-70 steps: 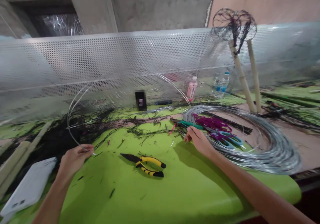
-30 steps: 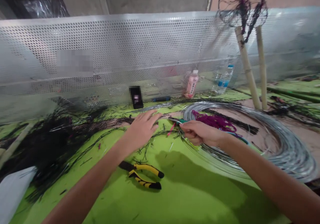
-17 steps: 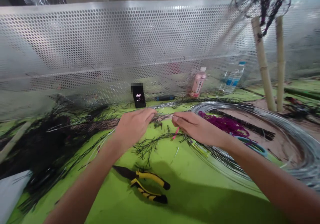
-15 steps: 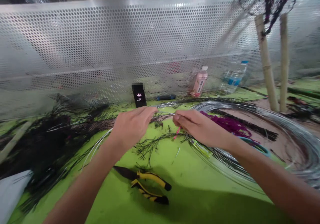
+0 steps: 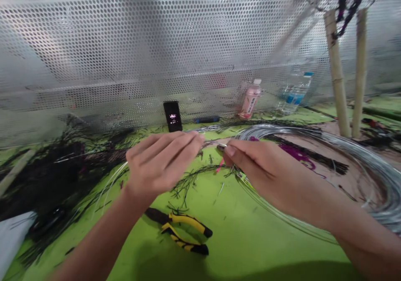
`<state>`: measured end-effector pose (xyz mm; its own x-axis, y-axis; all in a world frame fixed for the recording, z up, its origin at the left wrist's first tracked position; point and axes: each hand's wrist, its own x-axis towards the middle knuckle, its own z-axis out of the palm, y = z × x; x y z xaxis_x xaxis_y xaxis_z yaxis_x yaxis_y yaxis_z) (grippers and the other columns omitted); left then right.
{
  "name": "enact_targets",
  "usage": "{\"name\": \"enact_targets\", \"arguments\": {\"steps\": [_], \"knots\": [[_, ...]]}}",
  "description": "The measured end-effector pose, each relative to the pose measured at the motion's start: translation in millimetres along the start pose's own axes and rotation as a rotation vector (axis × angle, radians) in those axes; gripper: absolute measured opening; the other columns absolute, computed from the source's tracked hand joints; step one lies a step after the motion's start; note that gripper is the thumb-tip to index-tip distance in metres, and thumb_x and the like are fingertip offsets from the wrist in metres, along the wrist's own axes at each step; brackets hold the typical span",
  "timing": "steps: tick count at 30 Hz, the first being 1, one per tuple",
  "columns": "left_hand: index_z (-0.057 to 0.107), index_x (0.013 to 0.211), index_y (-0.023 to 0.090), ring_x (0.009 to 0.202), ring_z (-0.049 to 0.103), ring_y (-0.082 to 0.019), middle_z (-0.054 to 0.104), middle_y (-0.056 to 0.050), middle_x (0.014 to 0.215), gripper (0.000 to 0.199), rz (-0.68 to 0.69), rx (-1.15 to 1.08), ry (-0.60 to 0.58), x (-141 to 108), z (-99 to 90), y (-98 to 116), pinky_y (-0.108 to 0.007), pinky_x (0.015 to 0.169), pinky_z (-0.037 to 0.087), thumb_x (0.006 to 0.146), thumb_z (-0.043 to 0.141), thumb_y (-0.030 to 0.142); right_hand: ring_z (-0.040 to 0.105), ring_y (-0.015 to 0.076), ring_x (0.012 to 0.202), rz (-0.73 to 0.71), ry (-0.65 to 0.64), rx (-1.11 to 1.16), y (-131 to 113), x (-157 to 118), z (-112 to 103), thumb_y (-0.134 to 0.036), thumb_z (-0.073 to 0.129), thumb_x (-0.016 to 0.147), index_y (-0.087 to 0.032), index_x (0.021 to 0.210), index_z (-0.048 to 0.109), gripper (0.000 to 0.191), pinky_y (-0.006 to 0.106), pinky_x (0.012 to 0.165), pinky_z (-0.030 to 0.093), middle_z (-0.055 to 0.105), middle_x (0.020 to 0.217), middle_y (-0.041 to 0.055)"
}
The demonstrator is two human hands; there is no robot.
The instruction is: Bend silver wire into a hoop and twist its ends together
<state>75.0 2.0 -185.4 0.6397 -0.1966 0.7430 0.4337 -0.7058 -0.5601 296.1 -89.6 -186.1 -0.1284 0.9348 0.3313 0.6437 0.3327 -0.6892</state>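
A thin silvery wire (image 5: pixel 214 142) runs between my two hands above the green table. My left hand (image 5: pixel 163 159) lies over the wire, fingers stretched side by side and closed down on it; its thumb is hidden. Pale strands (image 5: pixel 109 185) trail out below that wrist. My right hand (image 5: pixel 260 164) pinches the wire between thumb and forefinger, with a small dark tip showing at the pinch. Just below hangs a short pink strip (image 5: pixel 220 164). Yellow-and-black pliers (image 5: pixel 180 228) rest on the table near my left forearm, handles apart.
A large wire coil (image 5: pixel 380 180) lies at right, with purple cord (image 5: pixel 296 155) inside it. Black branching strands (image 5: pixel 59 176) heap up at left. Along the perforated metal panel (image 5: pixel 188 55) stand a phone (image 5: pixel 173 117), a pink bottle (image 5: pixel 250 100) and a water bottle (image 5: pixel 296 97). Bamboo posts (image 5: pixel 337 76) rise at right.
Both hands have come nearer the camera. The left has turned to show more of its back, and the right has shifted slightly right. The view has tilted a little downward.
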Motion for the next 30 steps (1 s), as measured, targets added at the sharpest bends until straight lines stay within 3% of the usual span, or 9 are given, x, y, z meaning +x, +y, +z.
{"name": "enact_targets", "arguments": {"steps": [6,9,13,17,21,30], "knots": [[0.073,0.105,0.019,0.088,0.073,-0.018,0.078,-0.004,0.095,0.017,-0.087,-0.041,-0.195,-17,34.7,-17,-0.030,0.070,0.059,0.099,0.059,0.013,0.051,0.0144,0.052,0.037,-0.020,-0.439,23,36,8,-0.032,0.034,0.107,-0.021,0.075,0.052,0.038,0.030,0.054,0.027,0.056,0.062,0.0024],[0.069,0.108,0.015,0.087,0.071,-0.018,0.073,-0.005,0.095,0.014,-0.143,-0.099,-0.347,-25,54.5,-27,-0.031,0.071,0.059,0.101,0.058,0.019,0.057,0.0184,0.058,0.071,-0.005,-0.573,29,52,17,-0.023,0.039,0.103,-0.019,0.077,0.055,0.031,0.031,0.058,0.029,0.062,0.068,0.0077],[0.066,0.113,0.015,0.090,0.069,-0.018,0.069,-0.006,0.107,0.021,-0.260,-0.202,-0.518,-29,76.7,-37,-0.036,0.078,0.061,0.099,0.064,0.031,0.068,0.0289,0.078,0.130,0.007,-0.717,34,65,25,-0.020,0.042,0.101,-0.015,0.093,0.063,0.024,0.033,0.066,0.038,0.069,0.085,0.0168],[0.065,0.117,0.015,0.090,0.069,-0.018,0.069,-0.007,0.110,0.025,-0.348,-0.292,-0.639,-29,90.9,-38,-0.037,0.079,0.061,0.099,0.063,0.033,0.068,0.0231,0.083,0.177,-0.043,-0.796,42,69,30,-0.030,0.046,0.105,-0.014,0.104,0.065,0.026,0.036,0.076,0.050,0.069,0.090,0.0109],[0.064,0.119,0.015,0.096,0.069,-0.020,0.068,-0.008,0.115,0.028,-0.379,-0.330,-0.673,-30,95.7,-28,-0.040,0.083,0.060,0.099,0.063,0.034,0.067,0.0175,0.086,0.180,-0.111,-0.834,50,68,28,-0.042,0.054,0.103,-0.014,0.107,0.066,0.030,0.038,0.083,0.055,0.068,0.095,0.0050],[0.063,0.122,0.016,0.102,0.068,-0.022,0.067,-0.009,0.120,0.030,-0.368,-0.367,-0.657,-39,101.6,-16,-0.043,0.088,0.059,0.099,0.064,0.034,0.068,0.0180,0.089,0.123,-0.182,-0.865,58,71,25,-0.038,0.056,0.103,-0.014,0.107,0.067,0.027,0.039,0.084,0.057,0.069,0.097,0.0050]]}}
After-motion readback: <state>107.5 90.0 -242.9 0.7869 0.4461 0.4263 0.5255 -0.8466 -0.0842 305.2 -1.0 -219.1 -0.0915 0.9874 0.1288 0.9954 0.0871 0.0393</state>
